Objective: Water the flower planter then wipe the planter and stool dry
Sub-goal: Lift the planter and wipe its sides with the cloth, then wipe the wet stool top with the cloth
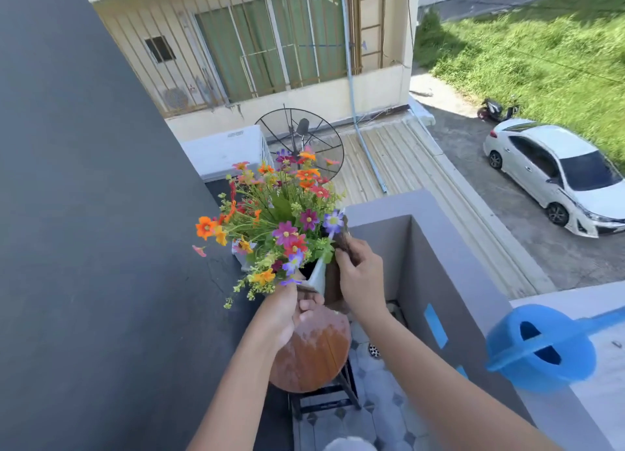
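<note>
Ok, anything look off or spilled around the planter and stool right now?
Yes: the round wooden stool top has a pale wet-looking film across its far half. The white flower planter is tilted, held by the left hand while the right hand presses a brown cloth against it.

no readable text, labels, brands or numbers anywhere

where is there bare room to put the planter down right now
The round stool top below both hands is bare, though wet-looking, bordered by the dark wall on the left. The grey ledge between the flowers and the watering can is also free. It is crowded where the left hand and right hand grip the planter.
</note>
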